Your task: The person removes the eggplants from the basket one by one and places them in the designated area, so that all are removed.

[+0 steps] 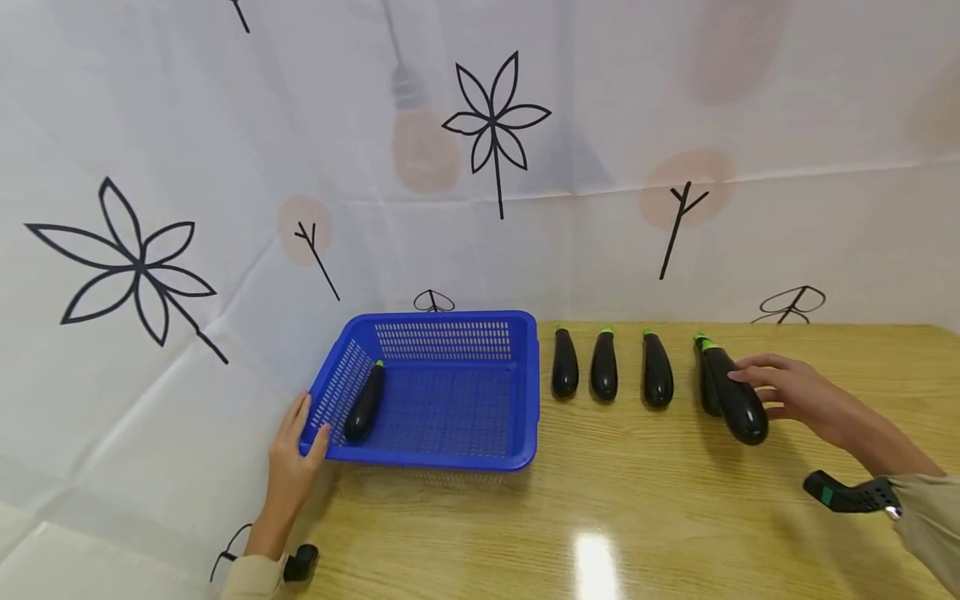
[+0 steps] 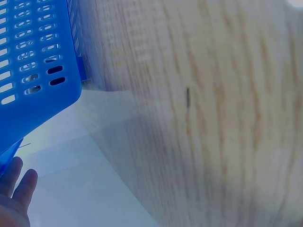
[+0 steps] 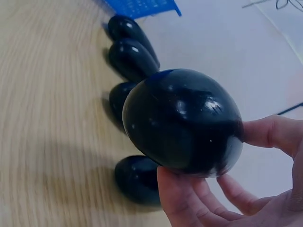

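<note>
Now I take the blue perforated basket (image 1: 525,392) as my landmark, which stands on the wooden table (image 1: 637,517) at its left end, close to the white patterned backdrop (image 1: 150,167). My left hand (image 1: 288,462) rests at the near-left corner of the basket; the fingers lie almost straight along the outer wall and the thumb touches the rim, so I see no real grip, only contact. From the left wrist view I see just fingertips (image 2: 14,189) under the blue corner. Inside the basket, along its left wall, one eggplant (image 1: 365,404) lies with the green cap pointing away from me. To the right of the basket three more eggplants stand in a row on the table, apart from each other: the first eggplant (image 1: 565,364) just beside the basket wall, the second eggplant (image 1: 603,367), then the third eggplant (image 1: 657,372). Farther right, my right hand (image 1: 795,392) holds the lifted eggplant (image 1: 738,398); in the right wrist view the fingers (image 3: 189,198) curl under its round end and the thumb presses from the other side. Just behind it, on the basket side, the last eggplant (image 1: 707,383) lies on the table, partly hidden.
</note>
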Tool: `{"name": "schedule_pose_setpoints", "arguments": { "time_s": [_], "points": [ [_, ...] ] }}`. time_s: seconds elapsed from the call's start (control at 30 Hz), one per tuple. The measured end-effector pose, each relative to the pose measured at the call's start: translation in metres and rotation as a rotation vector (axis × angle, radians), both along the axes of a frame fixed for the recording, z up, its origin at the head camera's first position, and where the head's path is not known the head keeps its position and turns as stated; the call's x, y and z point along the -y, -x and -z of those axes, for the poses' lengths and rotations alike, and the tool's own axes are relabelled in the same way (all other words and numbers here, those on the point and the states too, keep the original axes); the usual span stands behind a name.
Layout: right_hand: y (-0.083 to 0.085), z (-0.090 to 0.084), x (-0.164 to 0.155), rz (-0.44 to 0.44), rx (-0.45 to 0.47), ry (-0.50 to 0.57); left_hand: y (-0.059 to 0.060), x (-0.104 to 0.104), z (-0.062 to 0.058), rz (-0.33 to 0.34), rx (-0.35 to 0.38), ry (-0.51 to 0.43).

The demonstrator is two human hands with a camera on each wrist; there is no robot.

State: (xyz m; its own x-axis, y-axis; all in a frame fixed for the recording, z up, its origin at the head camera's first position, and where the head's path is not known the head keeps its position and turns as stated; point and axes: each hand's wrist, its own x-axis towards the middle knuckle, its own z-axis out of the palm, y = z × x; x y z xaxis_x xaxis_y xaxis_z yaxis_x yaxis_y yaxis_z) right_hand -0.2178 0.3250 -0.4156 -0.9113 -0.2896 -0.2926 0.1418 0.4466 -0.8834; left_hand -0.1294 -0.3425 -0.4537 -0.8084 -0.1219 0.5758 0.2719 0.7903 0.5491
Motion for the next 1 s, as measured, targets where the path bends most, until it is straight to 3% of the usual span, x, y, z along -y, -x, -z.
{"name": "schedule_pose_setpoints", "arguments": {
  "time_s": [0.73, 1.0],
  "points": [
    [0.028, 0.017, -0.027, 0.088, -0.027, -0.092, 0.002, 0.001, -0.003, 0.009, 0.008, -0.005],
    [0.036, 0.020, -0.035, 0.080, -0.085, -0.176, 0.001, 0.001, -0.001, 0.009, -0.025, 0.012]
  ]
}}
